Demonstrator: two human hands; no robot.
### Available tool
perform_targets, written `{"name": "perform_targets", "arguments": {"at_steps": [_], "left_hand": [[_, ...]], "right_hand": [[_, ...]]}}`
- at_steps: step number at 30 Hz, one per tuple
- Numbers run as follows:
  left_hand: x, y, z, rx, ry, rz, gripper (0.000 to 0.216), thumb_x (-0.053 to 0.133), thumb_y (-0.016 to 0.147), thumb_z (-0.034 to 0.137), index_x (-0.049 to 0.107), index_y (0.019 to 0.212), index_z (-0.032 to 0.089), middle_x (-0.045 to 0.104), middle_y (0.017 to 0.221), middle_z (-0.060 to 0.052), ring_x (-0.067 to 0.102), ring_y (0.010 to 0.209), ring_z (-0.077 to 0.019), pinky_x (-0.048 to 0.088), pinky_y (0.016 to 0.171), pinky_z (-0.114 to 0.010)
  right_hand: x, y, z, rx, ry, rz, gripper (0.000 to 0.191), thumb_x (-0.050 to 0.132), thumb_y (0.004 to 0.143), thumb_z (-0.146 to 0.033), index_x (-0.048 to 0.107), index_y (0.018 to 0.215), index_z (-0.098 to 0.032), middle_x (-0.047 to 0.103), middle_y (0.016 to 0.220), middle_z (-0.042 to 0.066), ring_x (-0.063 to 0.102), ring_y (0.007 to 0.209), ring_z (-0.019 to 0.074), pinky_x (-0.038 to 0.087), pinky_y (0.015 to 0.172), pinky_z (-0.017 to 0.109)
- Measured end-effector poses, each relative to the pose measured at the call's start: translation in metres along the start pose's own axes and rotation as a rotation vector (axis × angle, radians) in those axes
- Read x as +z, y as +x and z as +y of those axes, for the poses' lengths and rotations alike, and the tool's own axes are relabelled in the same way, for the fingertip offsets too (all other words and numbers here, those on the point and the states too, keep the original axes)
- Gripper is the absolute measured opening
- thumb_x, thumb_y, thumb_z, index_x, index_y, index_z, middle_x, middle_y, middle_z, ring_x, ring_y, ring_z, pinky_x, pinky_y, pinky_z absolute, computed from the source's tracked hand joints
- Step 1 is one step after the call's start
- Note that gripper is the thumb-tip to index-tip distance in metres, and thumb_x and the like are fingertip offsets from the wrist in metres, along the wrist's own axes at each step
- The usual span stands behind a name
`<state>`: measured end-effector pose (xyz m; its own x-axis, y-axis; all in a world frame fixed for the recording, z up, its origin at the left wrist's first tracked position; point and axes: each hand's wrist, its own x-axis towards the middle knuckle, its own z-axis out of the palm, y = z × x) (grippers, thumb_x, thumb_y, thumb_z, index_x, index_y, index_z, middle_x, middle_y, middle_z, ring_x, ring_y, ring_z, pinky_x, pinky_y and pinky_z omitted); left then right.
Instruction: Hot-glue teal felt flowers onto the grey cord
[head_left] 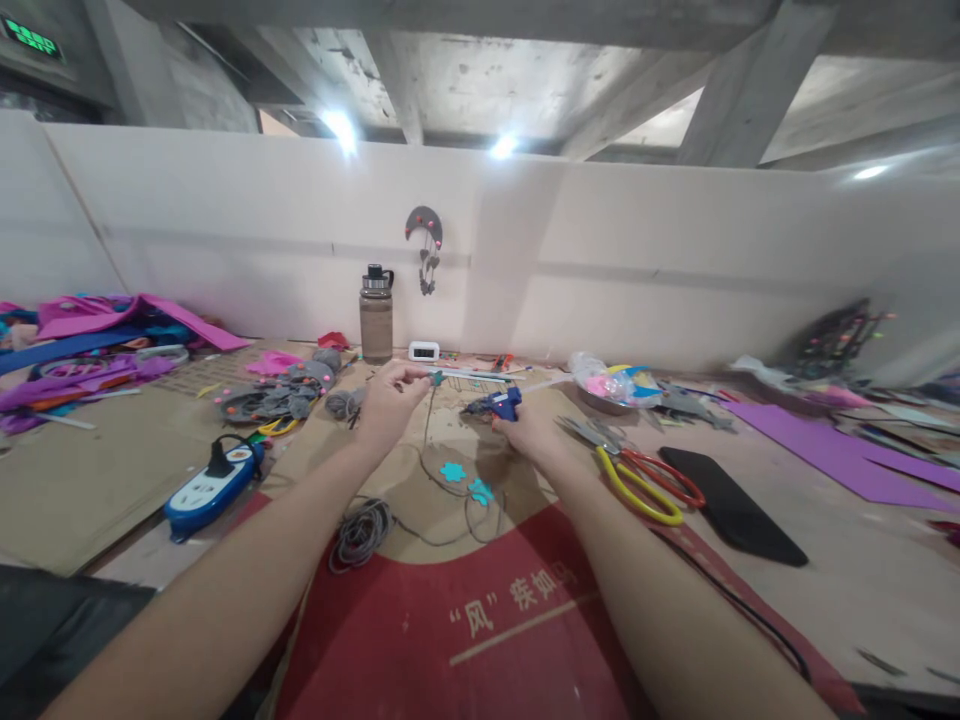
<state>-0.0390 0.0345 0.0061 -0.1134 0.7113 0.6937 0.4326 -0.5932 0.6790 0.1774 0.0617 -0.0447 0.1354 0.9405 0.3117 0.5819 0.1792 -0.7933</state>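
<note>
My left hand (394, 395) is closed in a pinch on a small teal piece (437, 379). From that piece a grey cord (426, 435) hangs down to the cardboard. My right hand (523, 428) grips a blue glue gun (506, 403), its dark nozzle pointing left toward my left hand. Between my forearms lie two turquoise flower cut-outs, one flower (452, 472) left of the other flower (481, 491), with the cord looping by them. A coil of grey cord (361, 534) rests beside my left forearm.
A power strip (214, 490) is on the left, near grey felt pieces (277, 397). Yellow-handled scissors (637, 490), red-handled scissors (667, 475) and a black phone (733, 505) lie to the right. At the back stand a water bottle (376, 318) and a small clock (424, 351).
</note>
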Motion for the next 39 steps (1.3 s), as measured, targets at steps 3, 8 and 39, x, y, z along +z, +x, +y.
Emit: {"name": "perform_targets", "arguments": {"at_steps": [3,8,39], "left_hand": [[0.0,-0.003,0.005,-0.016,0.033,-0.037,0.015,0.06,0.074,0.029,0.068,0.077,0.017,0.065,0.076,-0.002,0.055,0.066,-0.0134,0.041,0.061,-0.025],[0.003,-0.009,0.009,-0.006,0.052,-0.039,0.015,0.059,0.076,0.028,0.068,0.08,0.017,0.067,0.074,-0.002,0.058,0.068,-0.0148,0.043,0.063,-0.026],[0.019,-0.016,0.023,-0.338,-0.465,-0.259,0.027,0.066,0.071,0.034,0.065,0.086,0.012,0.067,0.071,-0.005,0.063,0.062,-0.015,0.053,0.062,-0.03]], "right_hand": [[-0.01,-0.003,-0.006,-0.033,-0.263,0.059,0.015,0.065,0.063,-0.018,0.053,0.055,-0.018,0.059,0.063,0.013,0.058,0.08,0.0298,0.04,0.071,0.038],[-0.016,-0.026,-0.049,-0.266,-0.126,0.154,0.013,0.047,0.081,-0.028,0.052,0.074,-0.018,0.06,0.084,0.011,0.054,0.083,0.023,0.039,0.076,0.037],[0.01,-0.046,-0.074,-0.073,0.696,-0.074,0.014,0.054,0.073,-0.031,0.052,0.08,-0.02,0.048,0.063,-0.005,0.039,0.05,0.0079,0.033,0.047,0.021]]}}
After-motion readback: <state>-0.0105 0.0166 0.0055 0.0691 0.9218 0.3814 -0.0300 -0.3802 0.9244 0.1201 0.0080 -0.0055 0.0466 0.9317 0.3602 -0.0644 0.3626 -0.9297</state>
